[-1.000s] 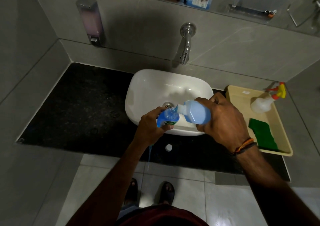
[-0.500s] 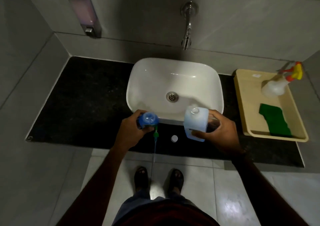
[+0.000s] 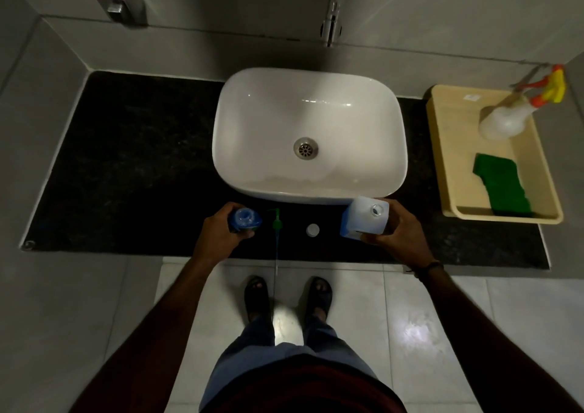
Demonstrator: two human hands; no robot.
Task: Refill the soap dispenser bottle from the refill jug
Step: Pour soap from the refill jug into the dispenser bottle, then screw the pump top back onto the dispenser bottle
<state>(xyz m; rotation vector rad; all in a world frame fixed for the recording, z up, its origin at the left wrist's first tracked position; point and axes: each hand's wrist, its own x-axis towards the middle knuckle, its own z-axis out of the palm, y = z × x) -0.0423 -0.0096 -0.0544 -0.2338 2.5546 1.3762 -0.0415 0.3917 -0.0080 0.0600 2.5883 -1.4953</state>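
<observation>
Hands: left hand [image 3: 221, 235] wraps the small blue plastic soap bottle [image 3: 244, 220]; right hand [image 3: 398, 235] wraps the pale blue square refill jug [image 3: 364, 221].
Why upright: both mouths are open, so nothing spills.
Bench: green pump [image 3: 276, 223] and white round cap [image 3: 312, 230] wait between them on the black stone bench [image 3: 126, 166].

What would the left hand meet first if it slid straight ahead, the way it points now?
Probably the front wall of the white basin. The left hand, gripping the soap bottle, points up and slightly right across bare black counter; depth is uncertain.
</observation>
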